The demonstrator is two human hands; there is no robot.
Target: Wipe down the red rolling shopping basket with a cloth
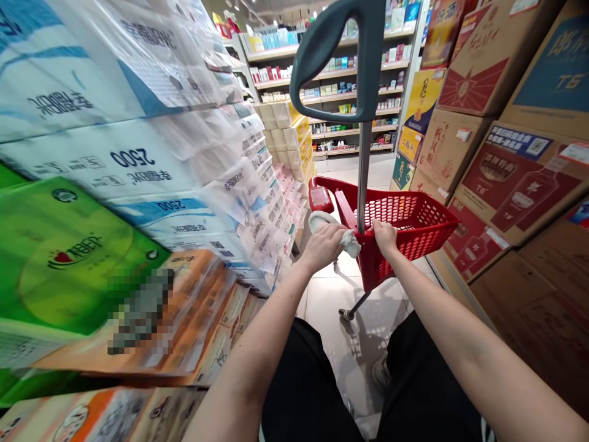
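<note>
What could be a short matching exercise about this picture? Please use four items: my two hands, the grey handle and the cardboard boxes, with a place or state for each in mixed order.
Column 1
1. left hand
2. right hand
3. grey handle
4. cardboard boxes

Column 2
A. at the top of the metal pole
B. holding a whitish cloth
C. stacked at the picture's right side
D. gripping the edge of the red basket

Right pairs: 1-B, 2-D, 3-A, 4-C

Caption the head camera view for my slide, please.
Left hand holding a pale cloth, right hand on a red shopping cart.
</note>
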